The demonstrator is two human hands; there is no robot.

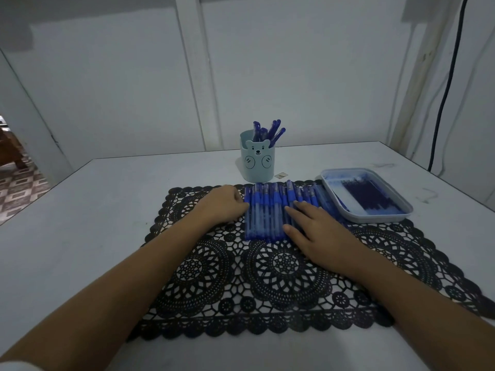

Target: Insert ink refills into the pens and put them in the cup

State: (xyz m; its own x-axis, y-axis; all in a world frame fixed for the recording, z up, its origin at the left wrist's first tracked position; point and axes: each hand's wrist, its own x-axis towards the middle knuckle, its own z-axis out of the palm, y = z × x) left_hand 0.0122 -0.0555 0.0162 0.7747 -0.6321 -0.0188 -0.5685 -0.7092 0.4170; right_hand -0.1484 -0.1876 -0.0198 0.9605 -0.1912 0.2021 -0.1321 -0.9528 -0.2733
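Observation:
Several blue pens (263,212) lie side by side in a row on a black lace mat (267,277). My left hand (221,203) rests curled at the row's left edge, touching the outermost pen. My right hand (313,228) lies flat on the row's right part, fingers spread over the pens. Behind the row stands a light blue bear-face cup (257,163) with several blue pens sticking out of it. To the right, a pale tray (367,218) holds dark ink refills (368,195).
The mat lies on a white table (80,223) against a white wall. A small scrap (280,175) lies beside the cup. A dark cable (444,89) hangs down at the far right. A doorway with tiled floor (16,188) opens at the left.

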